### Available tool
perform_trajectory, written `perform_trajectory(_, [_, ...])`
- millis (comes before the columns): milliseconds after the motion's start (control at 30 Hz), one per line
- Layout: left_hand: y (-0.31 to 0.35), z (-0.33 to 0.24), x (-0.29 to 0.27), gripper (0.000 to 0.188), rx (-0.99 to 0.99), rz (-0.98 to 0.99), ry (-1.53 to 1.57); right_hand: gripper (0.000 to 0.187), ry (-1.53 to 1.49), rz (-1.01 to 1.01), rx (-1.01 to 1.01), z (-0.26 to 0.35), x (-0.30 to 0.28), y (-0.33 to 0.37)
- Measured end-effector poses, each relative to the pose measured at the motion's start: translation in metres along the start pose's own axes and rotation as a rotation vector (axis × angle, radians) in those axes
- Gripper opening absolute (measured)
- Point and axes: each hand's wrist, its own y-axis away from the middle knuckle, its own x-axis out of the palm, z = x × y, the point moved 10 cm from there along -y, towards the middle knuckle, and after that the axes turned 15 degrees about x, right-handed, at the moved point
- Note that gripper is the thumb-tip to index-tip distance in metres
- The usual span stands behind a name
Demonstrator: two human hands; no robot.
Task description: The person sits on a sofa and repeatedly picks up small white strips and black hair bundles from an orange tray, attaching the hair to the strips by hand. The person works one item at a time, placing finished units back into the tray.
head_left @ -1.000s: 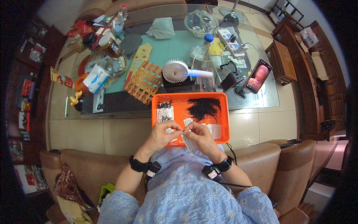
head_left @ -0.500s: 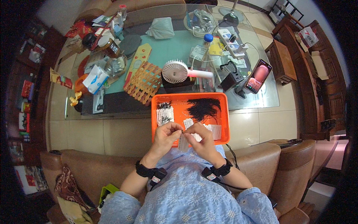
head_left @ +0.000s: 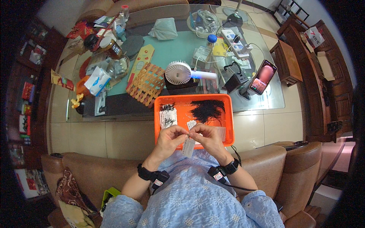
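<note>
A white printed paper tag (head_left: 188,148) hangs at a tilt below my fingertips, over the near edge of an orange tray (head_left: 156,114). My left hand (head_left: 169,140) pinches at the tag's top end with thumb and forefinger. Meeting it there, my right hand (head_left: 208,139) is also closed in a pinch; the fingers hide the exact grip. Inside the tray, a bundle of black strings (head_left: 207,110) lies at the far right. A stack of white tags with black strings (head_left: 168,117) lies at the left. More white tags (head_left: 191,124) are partly covered by my right hand.
Beyond the tray stands a glass table (head_left: 171,49) with a white handheld fan (head_left: 178,73), a woven bamboo mat (head_left: 146,84), a black power adapter (head_left: 236,81) and a propped phone (head_left: 263,78). Jars and papers crowd its left side. Brown sofa seats (head_left: 102,165) flank me.
My right hand has turned and its thumb has closed in against the left fingertips. The tag has shifted slightly right and tilted. The fan's handle light went from red to blue.
</note>
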Motion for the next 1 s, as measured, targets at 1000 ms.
perform_trajectory(1000, [0.010,0.012,0.003,0.035,-0.041,-0.104,0.061,0.010,-0.224,-0.050,0.059,-0.018,-0.004,0.007])
